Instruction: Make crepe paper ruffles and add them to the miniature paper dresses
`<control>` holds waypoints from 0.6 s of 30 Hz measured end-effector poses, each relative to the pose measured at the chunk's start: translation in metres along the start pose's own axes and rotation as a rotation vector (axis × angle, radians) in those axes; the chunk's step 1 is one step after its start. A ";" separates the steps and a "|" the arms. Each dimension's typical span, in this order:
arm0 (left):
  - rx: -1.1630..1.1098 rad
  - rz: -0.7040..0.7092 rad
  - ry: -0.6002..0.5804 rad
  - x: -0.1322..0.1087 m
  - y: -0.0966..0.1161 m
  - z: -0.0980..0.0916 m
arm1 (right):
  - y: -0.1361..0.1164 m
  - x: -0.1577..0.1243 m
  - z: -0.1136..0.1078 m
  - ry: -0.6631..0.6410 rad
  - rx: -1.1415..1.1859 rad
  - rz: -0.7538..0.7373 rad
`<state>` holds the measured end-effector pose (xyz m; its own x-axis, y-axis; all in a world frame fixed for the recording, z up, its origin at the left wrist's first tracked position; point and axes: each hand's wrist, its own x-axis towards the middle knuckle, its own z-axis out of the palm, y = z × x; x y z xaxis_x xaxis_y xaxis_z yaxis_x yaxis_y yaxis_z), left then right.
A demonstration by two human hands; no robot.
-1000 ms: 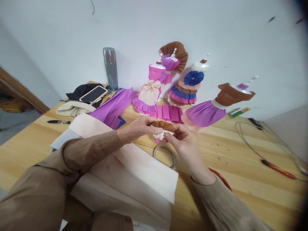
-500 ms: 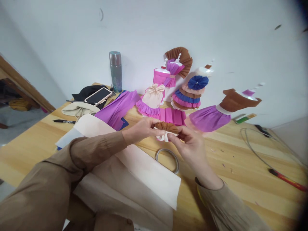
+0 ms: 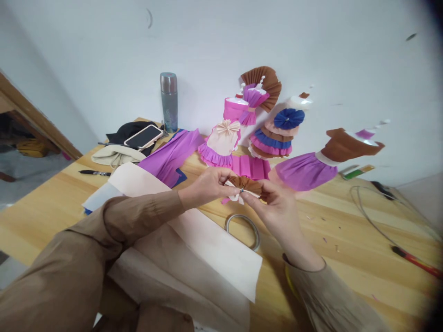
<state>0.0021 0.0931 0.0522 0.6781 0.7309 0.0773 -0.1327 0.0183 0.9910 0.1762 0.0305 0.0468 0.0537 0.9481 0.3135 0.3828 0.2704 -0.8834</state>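
Between my two hands is a small pleated paper rosette (image 3: 249, 185), brown on its upper part and cream below. My left hand (image 3: 216, 184) pinches its left edge with thumb and fingers. On the other side my right hand (image 3: 273, 203) grips the right edge, thumb near the middle, where a small dark spot shows. Part of the rosette is hidden by the fingers. Just below lies a grey ring of tape (image 3: 258, 235), partly over a large cream paper sheet (image 3: 218, 258). A strip of folded pink paper (image 3: 251, 167) is on the table behind the hands.
Several miniature paper dresses stand along the wall, including a brown and purple one (image 3: 308, 170) and a tiered one (image 3: 272, 140). Purple paper (image 3: 171, 154), a phone (image 3: 143, 137), a flask (image 3: 169, 103) and a pen (image 3: 94, 173) are at left. A red-handled tool (image 3: 415, 262) lies right.
The rosette has tilted and shifted slightly right in my hands, its brown pleats spread and a dark spot now showing at its middle. The whole view has moved a little.
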 end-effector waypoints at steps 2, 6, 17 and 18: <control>-0.024 -0.010 -0.016 -0.001 0.000 0.000 | 0.000 0.002 0.001 -0.017 0.111 0.057; -0.066 -0.018 -0.029 -0.001 0.002 0.001 | -0.001 0.005 0.002 -0.026 0.223 0.153; -0.107 0.059 0.112 0.003 0.005 -0.002 | -0.010 0.018 -0.001 -0.076 0.210 0.041; -0.129 0.074 0.130 0.004 0.005 -0.002 | -0.011 0.021 -0.002 -0.045 0.222 0.039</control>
<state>0.0023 0.0972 0.0576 0.5654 0.8151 0.1261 -0.2756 0.0425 0.9603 0.1747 0.0472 0.0634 0.0218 0.9638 0.2658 0.1689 0.2585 -0.9511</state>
